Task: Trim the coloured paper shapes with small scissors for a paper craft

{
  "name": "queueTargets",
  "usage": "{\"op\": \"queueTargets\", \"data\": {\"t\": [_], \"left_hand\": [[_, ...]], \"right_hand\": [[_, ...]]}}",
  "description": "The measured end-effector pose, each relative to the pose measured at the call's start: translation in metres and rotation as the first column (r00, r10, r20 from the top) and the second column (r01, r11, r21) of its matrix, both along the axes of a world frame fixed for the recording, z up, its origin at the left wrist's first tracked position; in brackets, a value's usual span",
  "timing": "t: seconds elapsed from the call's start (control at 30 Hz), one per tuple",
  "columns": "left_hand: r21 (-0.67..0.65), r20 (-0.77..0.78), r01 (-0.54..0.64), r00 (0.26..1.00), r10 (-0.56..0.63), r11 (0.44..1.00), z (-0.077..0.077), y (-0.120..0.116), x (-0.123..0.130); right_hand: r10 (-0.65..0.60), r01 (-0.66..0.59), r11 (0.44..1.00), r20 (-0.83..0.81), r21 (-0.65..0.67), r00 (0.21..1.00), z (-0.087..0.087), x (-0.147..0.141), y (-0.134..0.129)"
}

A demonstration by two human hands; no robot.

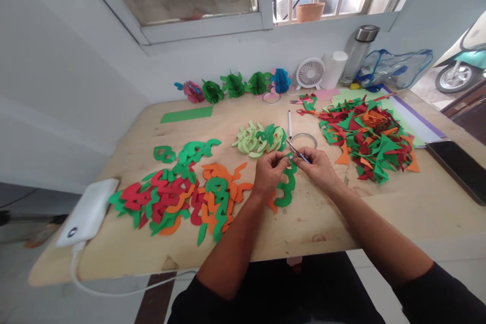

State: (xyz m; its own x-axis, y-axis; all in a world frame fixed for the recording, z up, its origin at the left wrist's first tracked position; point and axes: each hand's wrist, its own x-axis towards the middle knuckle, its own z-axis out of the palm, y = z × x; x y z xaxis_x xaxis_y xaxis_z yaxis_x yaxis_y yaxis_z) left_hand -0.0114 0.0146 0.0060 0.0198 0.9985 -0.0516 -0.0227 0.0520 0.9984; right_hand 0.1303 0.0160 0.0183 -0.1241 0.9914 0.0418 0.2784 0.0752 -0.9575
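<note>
The left hand [270, 171] pinches the top of a scalloped green paper strip [286, 187], which lies on the wooden table, its long axis running back toward the person. Fingers hide its upper end. The right hand [318, 168] grips a slim metal tool [302, 156], pointing forward-left; its exact type is unclear.

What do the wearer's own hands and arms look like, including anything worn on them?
The left hand and right hand are bare, with no gloves and nothing visible at either wrist. Plain black sleeves cover the upper arms and leave both forearms uncovered; no markings show.
</note>
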Motion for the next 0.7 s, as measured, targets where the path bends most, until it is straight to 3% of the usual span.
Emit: {"op": "queueTargets", "data": {"t": [0.37, 0.7], "left_hand": [[-0.062, 0.080, -0.063, 0.994, 0.068, 0.996, 0.007, -0.001, -0.001], [-0.074, 0.106, 0.003, 0.994, 0.005, 0.997, 0.010, 0.000, -0.003]], "right_hand": [[0.027, -0.027, 0.998, 0.006, -0.056, 1.000, -0.004, 0.001, 0.001], [0.035, -0.036, 0.997, -0.029, -0.068, 0.999, 0.000, 0.002, 0.001]]}}
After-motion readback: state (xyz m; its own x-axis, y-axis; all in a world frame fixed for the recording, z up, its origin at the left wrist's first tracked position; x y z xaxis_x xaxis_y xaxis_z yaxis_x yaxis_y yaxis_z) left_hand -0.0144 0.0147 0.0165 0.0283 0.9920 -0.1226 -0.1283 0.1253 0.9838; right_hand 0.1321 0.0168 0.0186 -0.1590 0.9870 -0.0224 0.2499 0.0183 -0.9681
